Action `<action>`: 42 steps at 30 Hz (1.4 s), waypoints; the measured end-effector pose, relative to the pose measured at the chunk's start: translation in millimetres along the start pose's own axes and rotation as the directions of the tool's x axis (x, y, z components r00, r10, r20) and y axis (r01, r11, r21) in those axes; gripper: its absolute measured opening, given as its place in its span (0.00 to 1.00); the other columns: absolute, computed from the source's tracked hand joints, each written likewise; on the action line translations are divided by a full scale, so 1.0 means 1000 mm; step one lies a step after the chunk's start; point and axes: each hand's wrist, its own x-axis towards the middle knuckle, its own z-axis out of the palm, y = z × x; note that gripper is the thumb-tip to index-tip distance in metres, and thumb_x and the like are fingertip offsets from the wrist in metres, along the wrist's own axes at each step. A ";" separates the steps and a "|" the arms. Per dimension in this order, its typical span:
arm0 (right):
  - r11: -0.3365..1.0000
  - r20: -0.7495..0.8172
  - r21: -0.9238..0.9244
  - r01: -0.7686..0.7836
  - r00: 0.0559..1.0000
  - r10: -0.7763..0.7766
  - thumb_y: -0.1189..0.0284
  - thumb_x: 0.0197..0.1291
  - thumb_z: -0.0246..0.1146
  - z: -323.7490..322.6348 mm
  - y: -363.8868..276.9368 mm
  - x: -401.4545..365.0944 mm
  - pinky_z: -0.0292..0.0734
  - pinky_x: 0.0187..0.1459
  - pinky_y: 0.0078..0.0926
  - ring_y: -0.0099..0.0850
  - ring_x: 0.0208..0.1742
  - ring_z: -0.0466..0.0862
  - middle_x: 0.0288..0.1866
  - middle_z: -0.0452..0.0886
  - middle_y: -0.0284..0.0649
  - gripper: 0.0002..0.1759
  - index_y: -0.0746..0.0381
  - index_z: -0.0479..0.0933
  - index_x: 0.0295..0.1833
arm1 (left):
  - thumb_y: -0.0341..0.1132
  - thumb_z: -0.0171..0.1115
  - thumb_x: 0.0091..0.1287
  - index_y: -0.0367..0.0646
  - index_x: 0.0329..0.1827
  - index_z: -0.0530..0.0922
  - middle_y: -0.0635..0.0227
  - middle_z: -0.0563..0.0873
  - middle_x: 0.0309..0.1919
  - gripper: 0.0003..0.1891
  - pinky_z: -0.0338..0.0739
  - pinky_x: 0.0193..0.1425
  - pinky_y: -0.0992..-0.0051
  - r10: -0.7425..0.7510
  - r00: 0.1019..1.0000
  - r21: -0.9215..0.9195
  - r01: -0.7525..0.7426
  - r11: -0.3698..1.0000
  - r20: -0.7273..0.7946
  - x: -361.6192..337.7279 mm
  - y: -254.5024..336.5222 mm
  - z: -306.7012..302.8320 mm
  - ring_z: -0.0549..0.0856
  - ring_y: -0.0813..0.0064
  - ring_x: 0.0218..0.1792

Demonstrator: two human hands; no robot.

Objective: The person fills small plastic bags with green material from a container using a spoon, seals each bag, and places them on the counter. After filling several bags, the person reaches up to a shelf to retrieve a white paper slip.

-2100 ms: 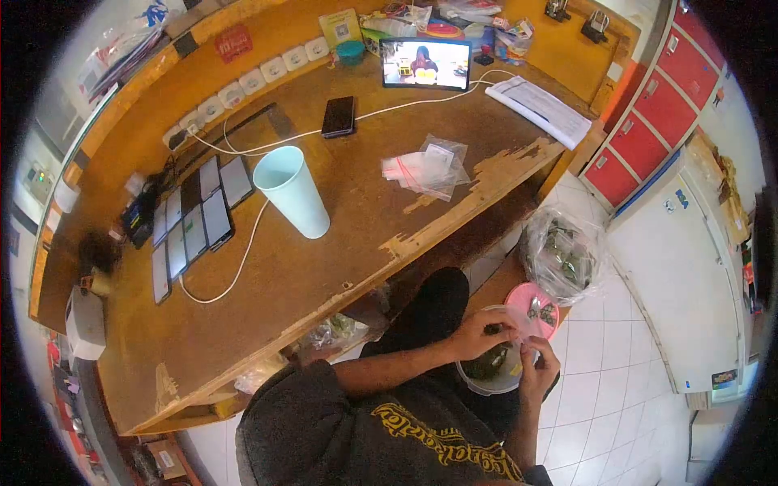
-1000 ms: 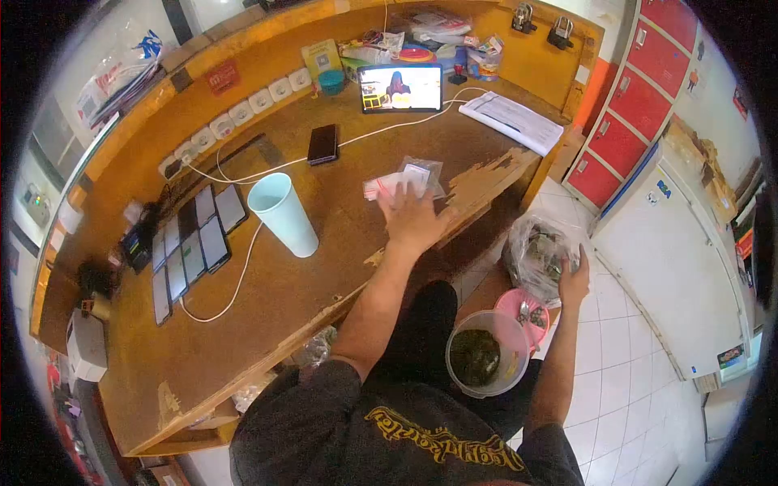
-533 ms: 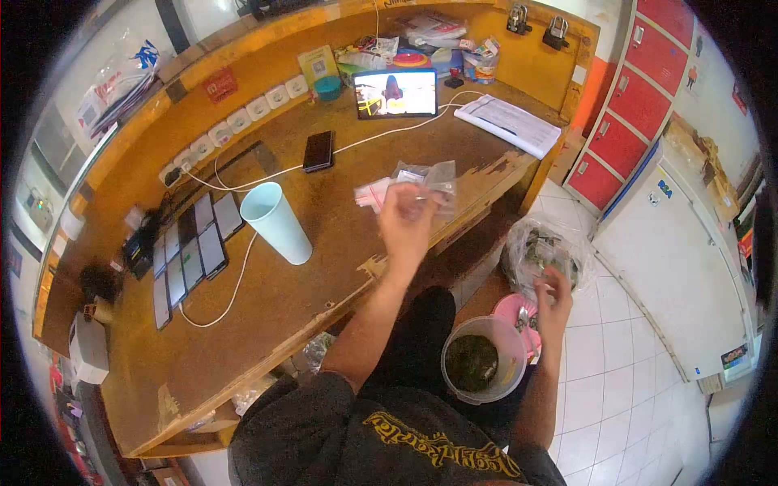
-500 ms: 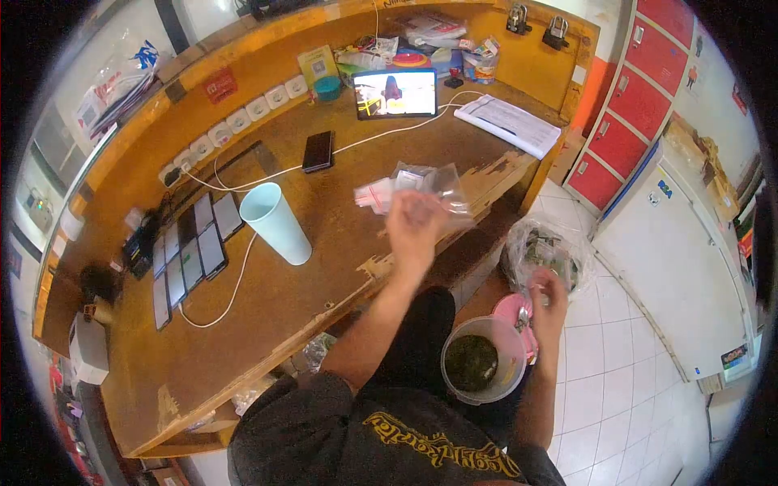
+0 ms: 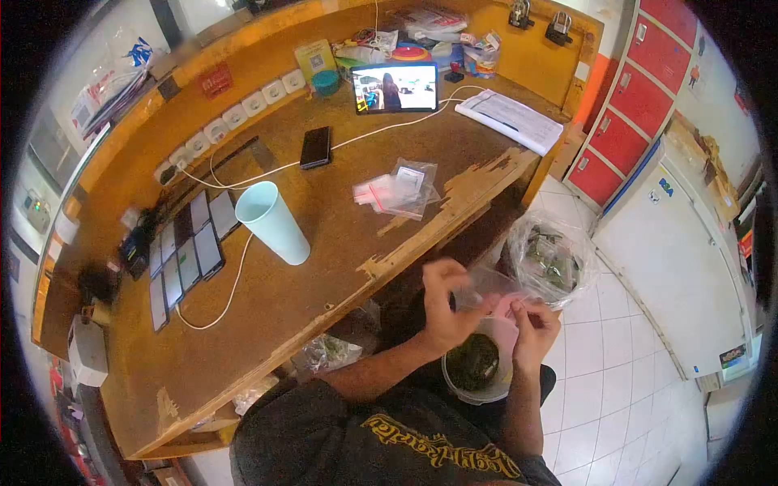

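Observation:
A small clear plastic bag [image 5: 493,282] is stretched between my hands above my lap. My left hand [image 5: 450,306], slightly blurred, grips it from the left side. On the other side, my right hand [image 5: 535,326] pinches it between thumb and fingers. Just below them, a translucent plastic tub [image 5: 506,348] rests on my lap, with a dark green leafy mass [image 5: 472,363] inside. Something pink [image 5: 504,306] shows partly behind the bag and fingers. More small clear zip bags [image 5: 405,188] lie on the desk in front of me.
A large clear bag [image 5: 559,263] of filled packets stands right of the desk. On the wooden desk [image 5: 324,235] are a pale blue cup [image 5: 275,223], a black phone [image 5: 316,147], a lit tablet [image 5: 395,89], papers [image 5: 510,121] and several phones [image 5: 190,259]. A white freezer [image 5: 673,259] stands right.
My left hand has come from the zip bags on the desk to above the tub, bringing one clear bag. My right hand has moved down and left from beside the large bag to meet it.

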 end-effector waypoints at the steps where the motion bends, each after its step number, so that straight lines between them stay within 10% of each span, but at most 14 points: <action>1: 0.999 0.004 -0.008 0.047 0.999 -0.047 0.82 0.55 0.72 -0.002 0.007 -0.002 0.72 0.41 0.20 0.23 0.38 0.79 0.34 0.81 0.33 0.06 0.65 0.81 0.33 | 0.31 0.76 0.58 0.44 0.46 0.72 0.70 0.76 0.40 0.19 0.76 0.48 0.69 -0.001 1.000 -0.002 0.001 1.000 -0.002 0.003 0.009 -0.009 0.78 0.68 0.52; 3: 0.996 0.011 -0.022 0.087 0.996 -0.087 0.82 0.53 0.73 -0.004 0.012 -0.007 0.71 0.39 0.20 0.23 0.37 0.78 0.32 0.80 0.33 0.08 0.65 0.79 0.31 | 0.36 0.78 0.56 0.46 0.45 0.80 0.70 0.78 0.44 0.17 0.74 0.46 0.71 0.213 0.868 0.290 -0.367 0.884 0.449 0.005 0.033 -0.020 0.78 0.66 0.51; 5: 0.953 0.151 -0.173 0.249 0.963 -0.224 0.81 0.51 0.74 -0.001 0.009 -0.012 0.71 0.37 0.21 0.24 0.35 0.78 0.31 0.79 0.33 0.11 0.64 0.75 0.28 | 0.35 0.76 0.58 0.45 0.42 0.85 0.67 0.83 0.44 0.11 0.77 0.46 0.71 0.113 0.858 0.292 -0.290 0.911 0.502 0.002 0.032 -0.021 0.82 0.63 0.47; 7: 0.952 0.243 -0.216 0.217 0.956 -0.163 0.81 0.50 0.74 -0.002 0.000 -0.012 0.71 0.36 0.21 0.24 0.34 0.79 0.30 0.79 0.34 0.12 0.64 0.75 0.28 | 0.36 0.73 0.62 0.41 0.43 0.86 0.63 0.88 0.40 0.11 0.80 0.46 0.73 -0.214 0.761 -0.082 0.330 0.940 0.612 -0.007 0.016 -0.024 0.86 0.71 0.42; 13: 0.955 0.346 -0.177 -0.239 0.893 0.288 0.83 0.49 0.73 0.002 -0.002 -0.024 0.78 0.33 0.24 0.27 0.35 0.84 0.34 0.84 0.41 0.12 0.65 0.75 0.28 | 0.34 0.65 0.70 0.36 0.49 0.85 0.61 0.90 0.38 0.11 0.80 0.47 0.75 -0.314 0.594 -0.068 0.530 0.845 0.741 -0.018 -0.017 -0.044 0.84 0.85 0.42; 14: 0.991 0.451 -0.123 -0.050 0.887 0.101 0.83 0.50 0.73 -0.001 0.012 -0.021 0.79 0.28 0.21 0.28 0.31 0.85 0.36 0.84 0.43 0.11 0.65 0.76 0.30 | 0.35 0.64 0.70 0.36 0.48 0.85 0.60 0.90 0.38 0.12 0.80 0.48 0.74 -0.288 0.572 -0.050 0.501 0.864 0.768 -0.011 -0.013 -0.050 0.84 0.83 0.42; 20: 0.979 0.515 -0.171 -0.113 0.837 0.187 0.82 0.62 0.63 0.021 -0.015 -0.028 0.82 0.29 0.30 0.34 0.29 0.86 0.31 0.84 0.47 0.04 0.66 0.76 0.34 | 0.36 0.64 0.67 0.37 0.44 0.83 0.55 0.87 0.33 0.10 0.81 0.38 0.66 -0.178 0.738 0.006 0.230 0.973 0.651 -0.011 0.002 -0.069 0.88 0.63 0.33; 22: 0.677 0.636 -0.548 0.491 0.771 -0.043 0.77 0.61 0.63 0.023 -0.010 -0.027 0.79 0.32 0.39 0.44 0.29 0.85 0.31 0.84 0.50 0.03 0.64 0.77 0.35 | 0.35 0.61 0.66 0.38 0.42 0.79 0.55 0.84 0.32 0.09 0.82 0.36 0.61 -0.071 0.745 0.178 -0.065 0.982 0.663 -0.015 0.000 -0.071 0.86 0.54 0.32; 26: 0.736 0.633 -0.435 0.518 0.757 -0.159 0.74 0.62 0.63 0.027 -0.003 -0.034 0.69 0.28 0.42 0.43 0.24 0.79 0.26 0.79 0.51 0.08 0.68 0.75 0.35 | 0.37 0.60 0.67 0.39 0.40 0.76 0.57 0.81 0.31 0.09 0.81 0.35 0.59 -0.078 0.642 0.262 -0.195 0.945 0.763 -0.030 -0.017 -0.070 0.85 0.53 0.32; 32: 0.381 0.607 -0.649 0.659 0.750 -0.262 0.74 0.59 0.65 0.044 -0.015 -0.047 0.70 0.27 0.39 0.42 0.21 0.79 0.22 0.79 0.48 0.10 0.68 0.73 0.30 | 0.43 0.61 0.67 0.41 0.38 0.77 0.61 0.82 0.30 0.13 0.81 0.37 0.59 -0.190 0.668 0.467 -0.263 0.844 0.720 -0.016 0.007 -0.095 0.86 0.58 0.34; 37: 0.658 0.677 -0.512 0.552 0.731 -0.086 0.69 0.58 0.67 0.043 -0.029 -0.023 0.74 0.29 0.44 0.49 0.23 0.81 0.22 0.80 0.49 0.11 0.66 0.77 0.30 | 0.34 0.75 0.53 0.45 0.34 0.81 0.65 0.84 0.24 0.11 0.77 0.32 0.66 0.419 0.882 0.408 -0.471 0.782 0.214 0.075 0.092 -0.235 0.84 0.64 0.25; 40: 0.705 0.713 -0.490 0.514 0.701 -0.015 0.69 0.58 0.67 0.056 -0.055 -0.021 0.74 0.29 0.43 0.49 0.24 0.82 0.24 0.82 0.50 0.11 0.66 0.78 0.31 | 0.30 0.68 0.59 0.41 0.43 0.76 0.68 0.80 0.32 0.12 0.74 0.44 0.70 0.552 0.781 0.614 -0.288 0.735 -0.293 0.141 0.103 -0.345 0.78 0.73 0.34; 42: 0.687 0.752 -0.429 0.586 0.653 -0.087 0.70 0.58 0.67 0.056 -0.041 -0.015 0.75 0.29 0.41 0.48 0.24 0.82 0.24 0.82 0.49 0.10 0.66 0.79 0.31 | 0.39 0.71 0.63 0.41 0.58 0.68 0.65 0.72 0.49 0.26 0.72 0.47 0.69 0.621 0.545 0.687 -0.109 0.719 -0.563 0.196 0.079 -0.455 0.72 0.74 0.47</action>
